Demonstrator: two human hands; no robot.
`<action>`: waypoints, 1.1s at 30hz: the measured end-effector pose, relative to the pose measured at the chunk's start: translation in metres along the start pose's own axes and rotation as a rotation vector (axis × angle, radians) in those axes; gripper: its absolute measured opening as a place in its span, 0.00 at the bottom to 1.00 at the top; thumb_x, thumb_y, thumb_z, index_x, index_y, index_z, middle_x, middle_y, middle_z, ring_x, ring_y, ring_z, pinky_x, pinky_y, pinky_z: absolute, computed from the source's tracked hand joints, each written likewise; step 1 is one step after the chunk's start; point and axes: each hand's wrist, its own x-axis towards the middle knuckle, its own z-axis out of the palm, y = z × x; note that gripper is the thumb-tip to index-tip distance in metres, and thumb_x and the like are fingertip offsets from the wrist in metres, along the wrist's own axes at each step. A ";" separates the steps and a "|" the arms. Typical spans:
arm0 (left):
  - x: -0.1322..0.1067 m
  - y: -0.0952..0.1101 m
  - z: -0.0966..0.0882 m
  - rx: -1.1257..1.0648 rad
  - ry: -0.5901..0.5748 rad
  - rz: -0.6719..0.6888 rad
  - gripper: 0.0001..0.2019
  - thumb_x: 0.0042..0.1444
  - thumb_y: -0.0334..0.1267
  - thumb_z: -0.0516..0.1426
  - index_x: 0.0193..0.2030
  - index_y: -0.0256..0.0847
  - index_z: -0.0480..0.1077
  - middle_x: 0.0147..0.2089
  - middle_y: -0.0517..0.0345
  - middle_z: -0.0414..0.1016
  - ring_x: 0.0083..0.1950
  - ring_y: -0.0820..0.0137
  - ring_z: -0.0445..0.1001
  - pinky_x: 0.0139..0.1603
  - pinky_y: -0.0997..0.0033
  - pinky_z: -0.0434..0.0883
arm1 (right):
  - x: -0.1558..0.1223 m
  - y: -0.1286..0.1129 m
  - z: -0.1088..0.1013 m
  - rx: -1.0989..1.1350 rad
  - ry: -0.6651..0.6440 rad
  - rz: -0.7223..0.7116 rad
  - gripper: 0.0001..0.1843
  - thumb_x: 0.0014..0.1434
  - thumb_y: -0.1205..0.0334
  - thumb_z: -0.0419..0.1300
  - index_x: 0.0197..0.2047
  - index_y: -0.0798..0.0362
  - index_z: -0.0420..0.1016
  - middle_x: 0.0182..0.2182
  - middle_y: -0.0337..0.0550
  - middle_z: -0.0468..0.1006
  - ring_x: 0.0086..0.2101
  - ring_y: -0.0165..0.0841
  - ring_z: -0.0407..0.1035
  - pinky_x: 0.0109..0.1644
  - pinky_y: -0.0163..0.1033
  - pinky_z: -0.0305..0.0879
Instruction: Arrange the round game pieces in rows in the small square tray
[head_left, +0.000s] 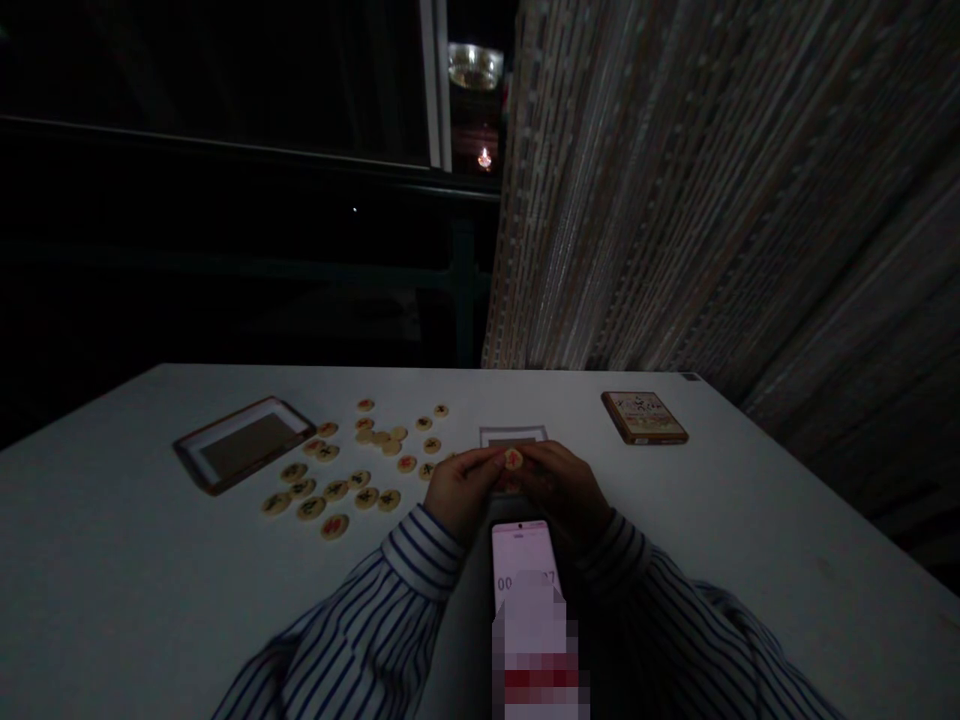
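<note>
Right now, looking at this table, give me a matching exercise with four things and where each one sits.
Things:
1. open tray
2. flat brown box
3. lit phone
4. red-marked disc

Places:
A. far right part of the table, on its own
B. pinched between the left hand and the right hand
C. on the left, beside the scattered discs
D. nearest the person, between the striped sleeves

Pairs: 1-C, 2-A, 3-D, 4-B
</note>
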 end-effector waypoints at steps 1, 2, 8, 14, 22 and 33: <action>0.000 0.000 0.000 -0.006 0.004 -0.002 0.11 0.37 0.38 0.62 0.30 0.35 0.74 0.30 0.55 0.77 0.31 0.71 0.73 0.37 0.71 0.70 | 0.000 0.000 0.001 -0.005 0.007 0.000 0.13 0.55 0.59 0.53 0.42 0.51 0.71 0.37 0.43 0.74 0.38 0.30 0.68 0.43 0.36 0.65; 0.000 0.000 0.001 -0.014 0.002 -0.009 0.11 0.37 0.38 0.62 0.30 0.35 0.74 0.29 0.55 0.77 0.30 0.71 0.73 0.37 0.71 0.70 | 0.000 0.001 0.001 -0.007 0.013 0.003 0.13 0.55 0.58 0.53 0.42 0.51 0.71 0.37 0.43 0.74 0.39 0.31 0.67 0.43 0.36 0.65; -0.003 0.001 0.002 -0.065 -0.012 -0.043 0.10 0.38 0.37 0.62 0.29 0.36 0.74 0.28 0.57 0.76 0.29 0.72 0.73 0.35 0.73 0.70 | -0.001 0.001 0.002 0.023 0.019 0.000 0.13 0.55 0.59 0.53 0.44 0.51 0.69 0.38 0.43 0.74 0.40 0.30 0.67 0.45 0.36 0.64; 0.000 -0.002 -0.001 0.051 0.032 0.013 0.10 0.40 0.39 0.59 0.30 0.37 0.73 0.29 0.55 0.76 0.31 0.70 0.73 0.36 0.71 0.70 | 0.000 -0.001 -0.004 0.014 -0.011 0.046 0.13 0.55 0.60 0.53 0.43 0.51 0.70 0.36 0.42 0.75 0.38 0.30 0.68 0.42 0.35 0.65; 0.006 -0.004 -0.021 0.727 0.255 0.318 0.12 0.44 0.42 0.55 0.33 0.39 0.73 0.31 0.54 0.75 0.34 0.66 0.72 0.38 0.67 0.67 | 0.000 0.015 -0.017 -0.105 0.032 0.080 0.14 0.52 0.60 0.55 0.43 0.54 0.70 0.33 0.45 0.75 0.33 0.31 0.69 0.39 0.36 0.66; 0.008 -0.015 -0.029 1.132 0.056 0.328 0.15 0.49 0.41 0.51 0.40 0.38 0.71 0.36 0.50 0.73 0.38 0.65 0.71 0.40 0.67 0.67 | -0.003 0.032 -0.027 -0.142 0.021 0.231 0.16 0.51 0.57 0.55 0.42 0.54 0.71 0.28 0.41 0.75 0.28 0.29 0.68 0.34 0.35 0.65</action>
